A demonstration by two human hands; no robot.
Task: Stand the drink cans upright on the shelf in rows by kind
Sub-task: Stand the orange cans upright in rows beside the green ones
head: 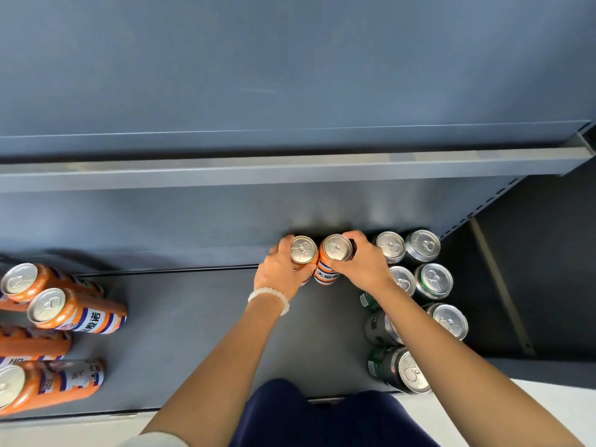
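Dark grey metal shelving fills the view, with a pale floor strip at the near edge and a knee in dark blue cloth nearest of all. On the bottom shelf (200,333), at the near left, orange cans (77,312) lie on their sides in a loose heap, four or five of them (the leftmost run out of frame). At the near right, green-and-silver cans (433,282) stand upright in two rows running back towards the rear panel, though the arm hides part of the inner row.

Further in, both forearms reach to the back of the shelf. The left hand (279,272), with a white bead bracelet (269,298) at the wrist, curls its fingers round the side of one upright orange can (303,250). The right hand (362,262) grips a second upright orange can (335,253) near its top rim. These two cans touch each other and stand just beside the green-and-silver rows, close to the rear panel. Above them an upper shelf (290,171) juts forward.

By my reading, the step in hand is seating the first pair of an orange row. The next move calls for letting go without tipping them, then fetching the lying cans and standing them in front.
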